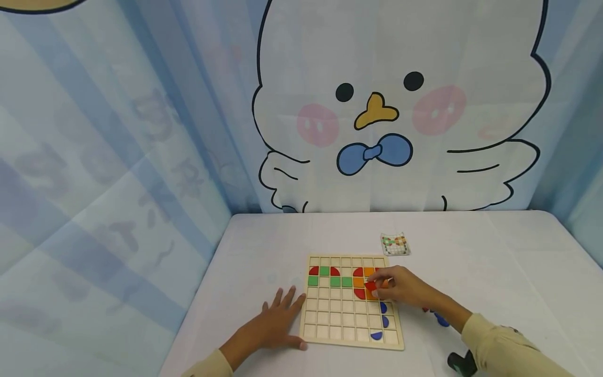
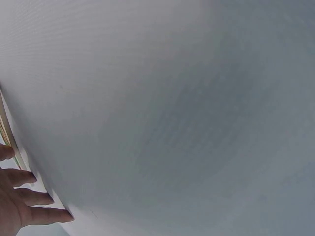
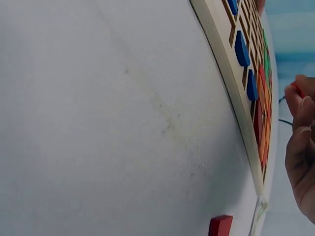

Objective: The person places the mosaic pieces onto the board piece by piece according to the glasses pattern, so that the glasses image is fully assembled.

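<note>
A wooden grid board [image 1: 330, 318] lies on the white table. My right hand [image 1: 407, 285] is over its upper right part and pinches a small red piece [image 1: 370, 286] between thumb and fingertips; the right wrist view shows the red piece [image 3: 298, 90] held above the board. Under and around this hand, red and orange pieces sit in the cells, some of them hidden. My left hand [image 1: 279, 320] rests palm down with spread fingers at the board's left edge. Green squares [image 1: 324, 270] and red rounded pieces [image 1: 313, 270] fill cells at upper left.
Blue rounded pieces [image 1: 383, 308] lie in the board's lower right cells. A small pattern card [image 1: 395, 245] is behind the board. Loose blue pieces [image 1: 441, 320] and a red block [image 3: 220, 225] lie to the right. A black object [image 1: 462, 363] stands near the right sleeve.
</note>
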Demonstrator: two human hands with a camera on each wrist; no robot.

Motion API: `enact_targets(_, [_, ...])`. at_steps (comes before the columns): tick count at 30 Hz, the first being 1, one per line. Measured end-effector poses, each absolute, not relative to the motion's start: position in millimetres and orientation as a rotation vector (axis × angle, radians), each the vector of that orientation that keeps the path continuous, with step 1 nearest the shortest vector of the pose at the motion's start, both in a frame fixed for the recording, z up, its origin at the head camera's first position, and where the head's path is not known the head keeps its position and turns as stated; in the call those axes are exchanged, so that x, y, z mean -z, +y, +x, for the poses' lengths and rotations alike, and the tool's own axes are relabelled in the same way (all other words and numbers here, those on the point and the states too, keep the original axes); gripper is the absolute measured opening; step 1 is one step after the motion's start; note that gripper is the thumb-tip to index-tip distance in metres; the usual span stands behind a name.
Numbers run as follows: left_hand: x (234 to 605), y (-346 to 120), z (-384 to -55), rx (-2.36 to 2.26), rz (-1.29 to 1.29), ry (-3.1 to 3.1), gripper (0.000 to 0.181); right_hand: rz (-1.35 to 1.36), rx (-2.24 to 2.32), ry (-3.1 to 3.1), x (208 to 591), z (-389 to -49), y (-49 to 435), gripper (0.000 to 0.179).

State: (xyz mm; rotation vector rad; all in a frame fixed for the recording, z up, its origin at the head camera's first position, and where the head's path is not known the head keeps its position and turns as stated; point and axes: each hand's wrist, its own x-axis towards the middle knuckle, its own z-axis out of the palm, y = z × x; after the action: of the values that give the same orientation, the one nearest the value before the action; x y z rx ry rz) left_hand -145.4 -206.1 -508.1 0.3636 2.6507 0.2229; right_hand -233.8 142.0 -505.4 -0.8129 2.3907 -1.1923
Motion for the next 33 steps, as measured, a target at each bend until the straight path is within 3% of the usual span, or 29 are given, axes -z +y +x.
enact_targets(11, [509, -206, -147, -0.22, 0.361, 2.653, 0.111, -0.942, 1.229, 2.438, 505, -241, 107, 0.024])
enact_targets(33, [505, -207, -146, -0.231, 0.381, 2.638, 0.109, -0.873, 1.188, 2.397, 519, -238, 18, 0.02])
